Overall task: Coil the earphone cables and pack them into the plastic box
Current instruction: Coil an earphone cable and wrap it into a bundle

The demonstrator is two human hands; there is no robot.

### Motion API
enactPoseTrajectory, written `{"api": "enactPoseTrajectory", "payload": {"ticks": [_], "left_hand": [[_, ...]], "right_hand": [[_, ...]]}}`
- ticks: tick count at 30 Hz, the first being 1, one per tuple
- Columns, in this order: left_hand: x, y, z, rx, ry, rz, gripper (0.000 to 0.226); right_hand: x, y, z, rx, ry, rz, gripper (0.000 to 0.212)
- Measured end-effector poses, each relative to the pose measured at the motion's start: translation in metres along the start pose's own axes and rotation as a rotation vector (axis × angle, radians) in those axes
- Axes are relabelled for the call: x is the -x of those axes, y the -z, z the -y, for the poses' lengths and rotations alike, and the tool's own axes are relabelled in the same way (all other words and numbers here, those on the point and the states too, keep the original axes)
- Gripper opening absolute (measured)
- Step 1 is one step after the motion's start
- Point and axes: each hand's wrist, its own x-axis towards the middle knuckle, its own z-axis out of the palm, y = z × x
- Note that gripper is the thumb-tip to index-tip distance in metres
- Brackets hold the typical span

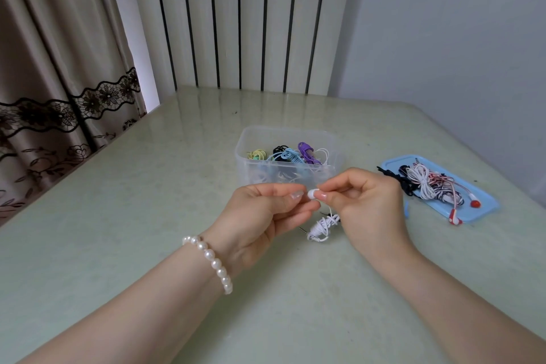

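A white coiled earphone cable [322, 226] hangs near centre, its earbud [312, 194] raised; the clear plastic box [260, 168] stands beyond. Coloured coils [288, 154] lie inside it.

Curtain [53, 74], radiator [239, 18], green table [118, 201]

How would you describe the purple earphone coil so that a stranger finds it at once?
Look at the clear plastic box at the middle of the green table. Among its coils, the purple earphone coil lies at the right, beside the light blue coil. It is the only purple one.
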Motion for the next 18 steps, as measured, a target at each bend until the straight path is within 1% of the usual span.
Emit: {"api": "enactPoseTrajectory", "payload": {"ticks": [2,5,9,13,15,18], "left_hand": [[0.0,0.0,0.0,0.055,0.031,0.007,0.013],[-0.001,0.001,0.001,0.047,0.011,0.0,0.014],[-0.002,0.002,0.001,-0.037,-0.072,-0.005,0.013],[-0.005,0.006,-0.001,-0.134,-0.132,-0.047,0.01],[-0.006,0.006,-0.005,-0.267,-0.189,-0.098,0.011],[-0.006,0.006,-0.009,-0.567,-0.291,-0.168,0.005]], "right_hand": [[0.001,-0.001,0.0,0.008,0.023,-0.012,0.031],[-0.002,0.002,0.0,-0.054,0.006,-0.021,0.027],[-0.008,0.008,0.001,-0.223,-0.129,0.018,0.018],[-0.009,0.011,0.003,-0.293,-0.216,0.039,0.018],[-0.011,0.013,0.005,-0.309,-0.237,0.04,0.019],[-0.018,0.016,0.009,-0.35,-0.251,0.027,0.018]]}}
